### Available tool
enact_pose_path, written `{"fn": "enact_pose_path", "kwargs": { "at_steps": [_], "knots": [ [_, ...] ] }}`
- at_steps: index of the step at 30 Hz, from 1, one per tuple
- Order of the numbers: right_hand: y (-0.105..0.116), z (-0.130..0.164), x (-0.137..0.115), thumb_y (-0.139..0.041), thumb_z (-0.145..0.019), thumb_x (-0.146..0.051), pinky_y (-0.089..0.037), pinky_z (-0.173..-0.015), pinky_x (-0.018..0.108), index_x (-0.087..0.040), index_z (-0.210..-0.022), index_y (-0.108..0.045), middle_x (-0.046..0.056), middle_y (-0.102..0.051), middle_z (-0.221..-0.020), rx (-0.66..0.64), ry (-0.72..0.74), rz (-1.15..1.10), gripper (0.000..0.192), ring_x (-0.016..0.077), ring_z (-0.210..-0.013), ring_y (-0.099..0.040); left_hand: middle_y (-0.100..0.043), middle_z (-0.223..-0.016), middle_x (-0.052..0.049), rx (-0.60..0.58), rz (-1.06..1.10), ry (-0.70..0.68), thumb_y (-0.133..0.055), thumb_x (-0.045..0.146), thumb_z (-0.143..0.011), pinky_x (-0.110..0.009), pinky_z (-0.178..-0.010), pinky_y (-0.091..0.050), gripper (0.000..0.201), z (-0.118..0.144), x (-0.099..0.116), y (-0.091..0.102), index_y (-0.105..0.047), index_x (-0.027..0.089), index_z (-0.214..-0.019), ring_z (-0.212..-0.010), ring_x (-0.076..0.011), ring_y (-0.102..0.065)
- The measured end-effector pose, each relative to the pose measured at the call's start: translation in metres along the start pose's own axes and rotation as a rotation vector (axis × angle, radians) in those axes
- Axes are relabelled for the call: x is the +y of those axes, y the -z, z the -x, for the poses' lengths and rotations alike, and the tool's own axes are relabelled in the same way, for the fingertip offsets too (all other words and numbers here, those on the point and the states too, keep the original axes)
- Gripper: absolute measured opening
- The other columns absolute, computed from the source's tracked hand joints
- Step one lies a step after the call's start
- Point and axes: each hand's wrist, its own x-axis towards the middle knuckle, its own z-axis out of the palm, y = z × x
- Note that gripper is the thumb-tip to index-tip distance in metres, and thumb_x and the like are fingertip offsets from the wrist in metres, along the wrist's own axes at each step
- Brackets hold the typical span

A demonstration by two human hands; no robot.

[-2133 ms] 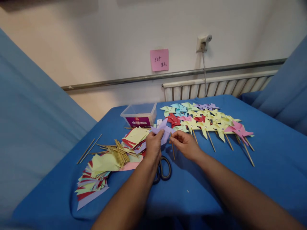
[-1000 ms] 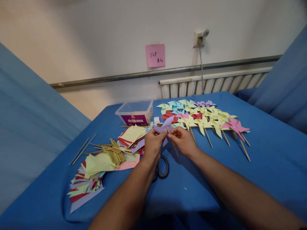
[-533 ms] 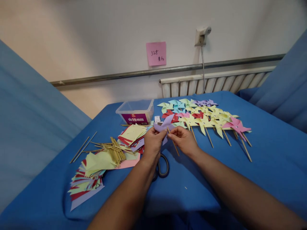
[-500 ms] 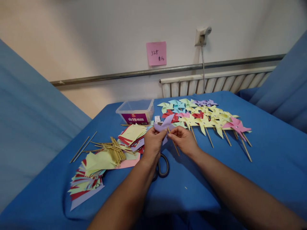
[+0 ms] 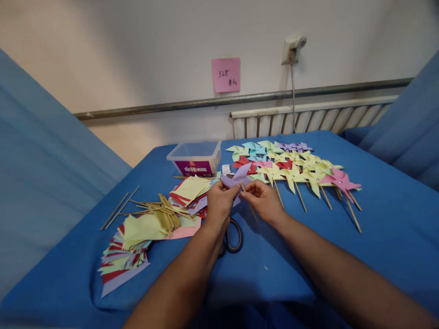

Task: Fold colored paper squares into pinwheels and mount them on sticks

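Note:
A purple paper pinwheel point(image 5: 242, 172) is held between my two hands above the middle of the blue-covered table. My left hand point(image 5: 221, 198) is closed on the paper, thumb pressed near its centre. At the pinwheel's back a thin wooden stick point(image 5: 253, 209) slants downward. My right hand point(image 5: 260, 197) pinches this stick near its upper end, fingertips close to the left thumb. The join between stick and paper is hidden by the fingers. Below my left wrist lie scissors with black handles point(image 5: 234, 235), their blades out of sight under my arm.
Many finished pinwheels point(image 5: 295, 171) lie at the back right. On the left are a bundle of wooden sticks point(image 5: 168, 214), a fanned paper stack point(image 5: 125, 260) and more cut paper point(image 5: 190, 189). A clear plastic box point(image 5: 195, 157) stands behind, near the wall.
The hands, pinwheel and stick keep nearly the same pose. The whole view has shifted slightly; nothing has been let go or picked up.

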Motion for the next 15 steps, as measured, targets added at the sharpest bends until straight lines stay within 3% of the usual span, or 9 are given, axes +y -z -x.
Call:
{"fn": "enact_pose_path", "kwargs": {
  "at_steps": [15],
  "knots": [
    [0.0009, -0.0009, -0.0019, -0.074, -0.067, -0.036, -0.036, -0.052, 0.025, -0.019, -0.069, -0.059, -0.003, -0.057, -0.06, -0.003, -0.051, -0.058, 0.023, 0.0108, -0.053, -0.047, -0.061, -0.058, 0.002, 0.021, -0.056, -0.009, -0.082, 0.027, -0.053, -0.022, -0.05, -0.037, 0.025, 0.0035, 0.0031, -0.0018, -0.066, 0.014, -0.069, -0.05, -0.0094, -0.048]
  ]
}}
